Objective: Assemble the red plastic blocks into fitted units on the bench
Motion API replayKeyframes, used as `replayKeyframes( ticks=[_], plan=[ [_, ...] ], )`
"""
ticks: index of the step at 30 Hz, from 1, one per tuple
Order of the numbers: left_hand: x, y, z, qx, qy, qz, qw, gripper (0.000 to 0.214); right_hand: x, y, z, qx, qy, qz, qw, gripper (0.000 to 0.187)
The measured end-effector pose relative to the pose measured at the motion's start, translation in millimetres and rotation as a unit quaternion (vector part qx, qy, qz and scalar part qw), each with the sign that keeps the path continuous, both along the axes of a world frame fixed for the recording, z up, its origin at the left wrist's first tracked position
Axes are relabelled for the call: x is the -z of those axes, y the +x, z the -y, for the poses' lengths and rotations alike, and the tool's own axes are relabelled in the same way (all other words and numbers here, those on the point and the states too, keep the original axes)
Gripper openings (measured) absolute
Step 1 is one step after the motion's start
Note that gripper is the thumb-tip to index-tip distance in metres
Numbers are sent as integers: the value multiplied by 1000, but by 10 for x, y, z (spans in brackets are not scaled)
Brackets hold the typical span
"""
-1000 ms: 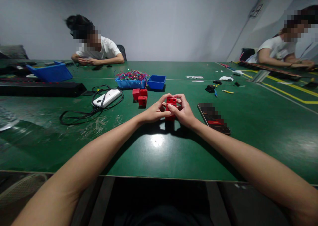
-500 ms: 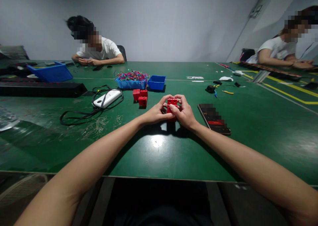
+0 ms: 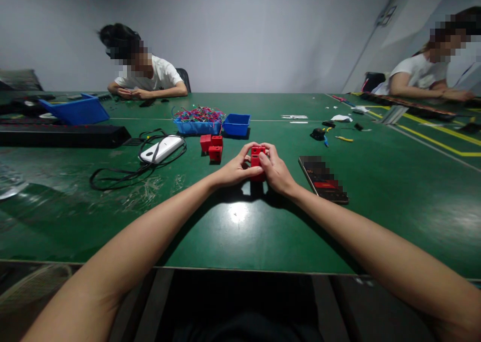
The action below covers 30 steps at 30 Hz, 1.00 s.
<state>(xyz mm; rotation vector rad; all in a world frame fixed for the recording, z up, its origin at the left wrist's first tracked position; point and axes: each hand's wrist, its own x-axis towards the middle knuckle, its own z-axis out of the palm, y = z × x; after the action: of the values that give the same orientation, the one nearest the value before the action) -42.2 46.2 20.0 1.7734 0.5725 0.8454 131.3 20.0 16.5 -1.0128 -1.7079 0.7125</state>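
A small red plastic block with holes in its top is held between both my hands over the green table. My left hand grips its left side, thumb across the front. My right hand closes round its right side, thumb pressed on the front face. The block's lower part is hidden by my fingers. Three more red blocks stand just left of my hands.
A phone lies right of my hands. A white device with black cable sits left. Two blue bins, one full of coloured wires, stand behind. Two other people work at the far left and far right.
My hands have turned the red block a little and closed tighter on it; my right thumb now sits further over its front. Nothing else on the table has moved.
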Motion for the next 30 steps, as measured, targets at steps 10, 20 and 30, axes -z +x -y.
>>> replayKeyframes(
  ticks=[10,20,30],
  plan=[
    [11,26,-11,-80,-88,39,992,73,65,35,-61,-62,33,81,994,99],
    [-9,12,-38,-79,-99,33,991,73,106,89,-138,-67,110,156,979,120],
    [40,21,64,-158,87,-90,980,67,133,115,-142,-50,133,214,966,121]
  ],
)
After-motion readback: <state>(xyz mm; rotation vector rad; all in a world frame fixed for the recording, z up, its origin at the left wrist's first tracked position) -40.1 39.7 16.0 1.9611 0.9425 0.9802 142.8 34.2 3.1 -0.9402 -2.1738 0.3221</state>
